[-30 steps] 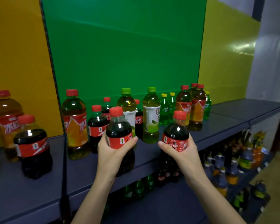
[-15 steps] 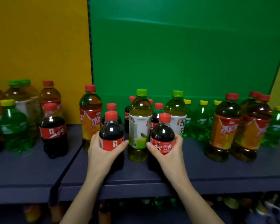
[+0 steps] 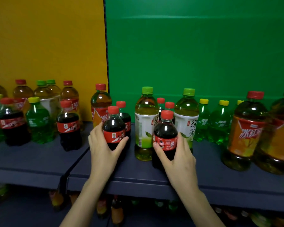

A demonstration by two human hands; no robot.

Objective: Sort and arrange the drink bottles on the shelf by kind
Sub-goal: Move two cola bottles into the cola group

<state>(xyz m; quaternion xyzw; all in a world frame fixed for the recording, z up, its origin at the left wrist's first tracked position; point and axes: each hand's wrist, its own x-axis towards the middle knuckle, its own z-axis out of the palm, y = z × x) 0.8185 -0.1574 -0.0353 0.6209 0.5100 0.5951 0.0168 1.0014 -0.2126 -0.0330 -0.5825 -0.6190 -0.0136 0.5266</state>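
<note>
My left hand (image 3: 103,148) grips a small cola bottle (image 3: 114,126) with a red cap and red label, near the front of the dark shelf (image 3: 129,177). My right hand (image 3: 177,154) grips a second cola bottle (image 3: 165,133) of the same kind, just right of a tall green tea bottle (image 3: 145,123). Another green tea bottle (image 3: 187,115) stands behind my right hand. More cola bottles (image 3: 125,118) stand behind the one in my left hand. Both held bottles are upright and seem to rest on the shelf.
On the left shelf section stand cola (image 3: 68,126), green soda (image 3: 39,120) and iced tea bottles (image 3: 22,94). Small green soda bottles (image 3: 220,122) line the back right, and large iced tea bottles (image 3: 246,130) stand at the right. A lower shelf holds more bottles.
The view has swung left and closer to the shelf. Both hands have carried their cola bottles leftward and set them lower, next to the green tea bottle.
</note>
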